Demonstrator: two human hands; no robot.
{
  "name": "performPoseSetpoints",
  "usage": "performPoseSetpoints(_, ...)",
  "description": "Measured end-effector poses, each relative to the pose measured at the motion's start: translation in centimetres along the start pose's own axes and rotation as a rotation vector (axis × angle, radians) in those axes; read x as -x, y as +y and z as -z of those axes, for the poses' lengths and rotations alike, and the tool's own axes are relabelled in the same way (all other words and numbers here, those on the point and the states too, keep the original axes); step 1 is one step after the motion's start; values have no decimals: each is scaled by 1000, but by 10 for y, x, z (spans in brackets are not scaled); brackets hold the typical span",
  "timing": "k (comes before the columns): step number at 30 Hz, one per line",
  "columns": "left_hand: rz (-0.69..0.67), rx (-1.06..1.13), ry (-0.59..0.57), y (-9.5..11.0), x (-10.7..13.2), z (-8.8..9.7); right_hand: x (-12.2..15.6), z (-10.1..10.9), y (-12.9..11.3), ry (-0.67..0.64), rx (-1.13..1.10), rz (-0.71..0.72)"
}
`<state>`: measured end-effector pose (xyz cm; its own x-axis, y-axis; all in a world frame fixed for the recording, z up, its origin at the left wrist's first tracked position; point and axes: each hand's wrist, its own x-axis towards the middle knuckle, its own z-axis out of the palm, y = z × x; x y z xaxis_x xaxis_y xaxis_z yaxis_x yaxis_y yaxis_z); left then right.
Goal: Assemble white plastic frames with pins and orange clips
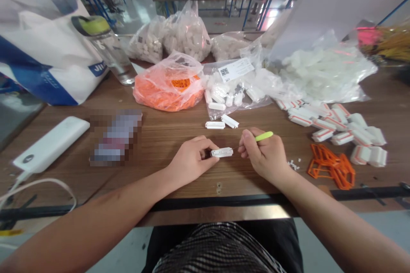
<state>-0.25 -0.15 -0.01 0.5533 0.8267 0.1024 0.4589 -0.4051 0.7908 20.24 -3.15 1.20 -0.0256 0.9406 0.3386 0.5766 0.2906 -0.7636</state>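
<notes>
My left hand pinches a small white plastic connector just above the wooden table. My right hand is closed round a thin tool with a yellow-green handle, its tip pointing at the connector's right end. Two more white connectors lie just beyond my hands. Several orange plastic clips sit to the right of my right hand, with tiny white bits beside them.
A bag of orange parts, clear bags of white parts and a row of white-and-orange pieces fill the back and right. A white power bank with cable, a water bottle and a white-blue bag stand left.
</notes>
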Motion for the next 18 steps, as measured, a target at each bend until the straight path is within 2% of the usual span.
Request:
performPoseSetpoints(7,25,21,0,1,-1,0,2,0,0,-53,127,149)
performPoseSetpoints(12,19,9,0,1,0,1,4,2,1,53,-19,31)
performPoseSetpoints(18,10,9,-4,0,1,1,3,2,1,27,-120,-25)
